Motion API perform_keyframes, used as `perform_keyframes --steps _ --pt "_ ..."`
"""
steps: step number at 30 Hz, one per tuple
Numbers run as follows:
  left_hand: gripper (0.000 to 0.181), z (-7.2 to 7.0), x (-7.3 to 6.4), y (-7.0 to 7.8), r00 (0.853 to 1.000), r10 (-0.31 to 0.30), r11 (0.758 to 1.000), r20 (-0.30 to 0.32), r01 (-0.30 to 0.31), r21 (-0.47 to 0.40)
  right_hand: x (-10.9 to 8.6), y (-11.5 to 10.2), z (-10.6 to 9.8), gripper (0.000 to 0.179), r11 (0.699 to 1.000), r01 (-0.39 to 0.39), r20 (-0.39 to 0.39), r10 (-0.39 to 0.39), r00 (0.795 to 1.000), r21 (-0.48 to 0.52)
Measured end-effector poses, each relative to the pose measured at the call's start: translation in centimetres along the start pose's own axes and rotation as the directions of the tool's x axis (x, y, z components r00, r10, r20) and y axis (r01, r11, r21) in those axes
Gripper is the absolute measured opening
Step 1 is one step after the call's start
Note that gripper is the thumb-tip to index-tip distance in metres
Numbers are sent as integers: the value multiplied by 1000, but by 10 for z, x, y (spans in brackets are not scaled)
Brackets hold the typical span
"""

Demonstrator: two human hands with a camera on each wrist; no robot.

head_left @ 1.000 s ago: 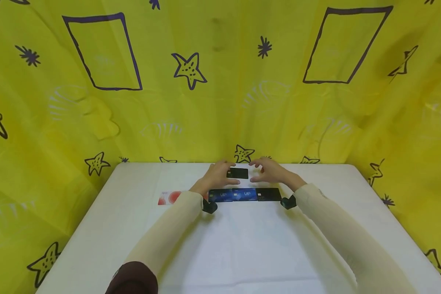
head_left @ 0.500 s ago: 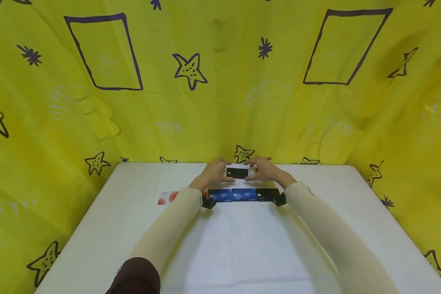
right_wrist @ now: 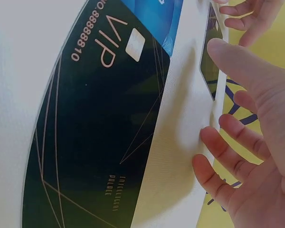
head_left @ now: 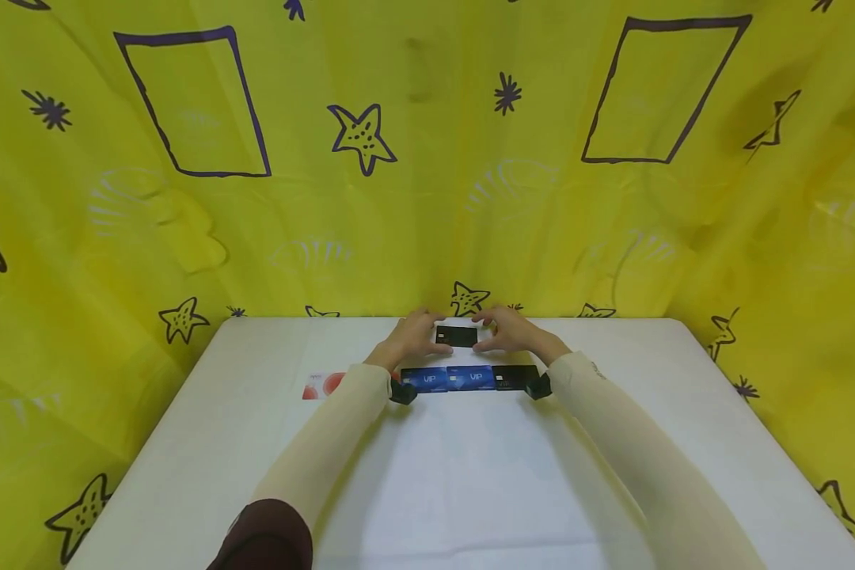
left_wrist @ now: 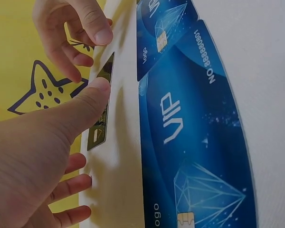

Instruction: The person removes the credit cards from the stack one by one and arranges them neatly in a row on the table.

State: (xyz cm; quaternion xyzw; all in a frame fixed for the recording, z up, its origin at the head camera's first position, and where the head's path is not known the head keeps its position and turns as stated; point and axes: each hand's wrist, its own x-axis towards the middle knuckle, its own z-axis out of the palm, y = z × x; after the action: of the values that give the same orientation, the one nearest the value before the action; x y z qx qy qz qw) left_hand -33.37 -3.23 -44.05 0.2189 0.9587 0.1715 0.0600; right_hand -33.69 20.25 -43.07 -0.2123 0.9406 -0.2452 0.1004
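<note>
A black card with a chip (head_left: 457,336) lies near the back edge of the white table. My left hand (head_left: 415,336) is at its left end, thumb and fingers spread, thumb tip close by the lower left corner. At the right end my right hand (head_left: 511,331) mirrors it, fingers parted and thumb near the lower right corner. Each thumb overlaps the card in its own wrist view. In front lies a row: a blue VIP card (left_wrist: 190,118), a second blue VIP card (head_left: 472,378) and a black VIP card (right_wrist: 95,123), edges meeting.
A white card with red circles (head_left: 323,385) lies left of the row, partly hidden by my left sleeve (head_left: 335,423). A yellow curtain with drawn stars (head_left: 427,198) rises right behind the table (head_left: 470,475). Dark wrist bands (head_left: 402,392) overlap the row's ends.
My right hand has moved left to the black card's right end. My left hand has shifted slightly left. The black card and the row have stayed in place.
</note>
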Motion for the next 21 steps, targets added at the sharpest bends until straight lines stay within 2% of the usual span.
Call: perform_keyframes --steps 7,10,14,21 --pt "74 -2 0 0 1000 -3 1000 15 3 11 2 -1 -1 61 1000 -10 18 10 1000 -4" --pt "71 -4 2 -1 999 22 999 25 -22 26 4 -1 -2 60 1000 -20 27 21 999 -20" --pt "66 -7 6 -3 998 48 998 47 -49 35 8 0 -1 58 999 -30 41 32 999 -31" --pt "60 -6 15 -5 996 38 999 83 -41 24 12 -1 0 55 999 -37 67 38 997 -24"
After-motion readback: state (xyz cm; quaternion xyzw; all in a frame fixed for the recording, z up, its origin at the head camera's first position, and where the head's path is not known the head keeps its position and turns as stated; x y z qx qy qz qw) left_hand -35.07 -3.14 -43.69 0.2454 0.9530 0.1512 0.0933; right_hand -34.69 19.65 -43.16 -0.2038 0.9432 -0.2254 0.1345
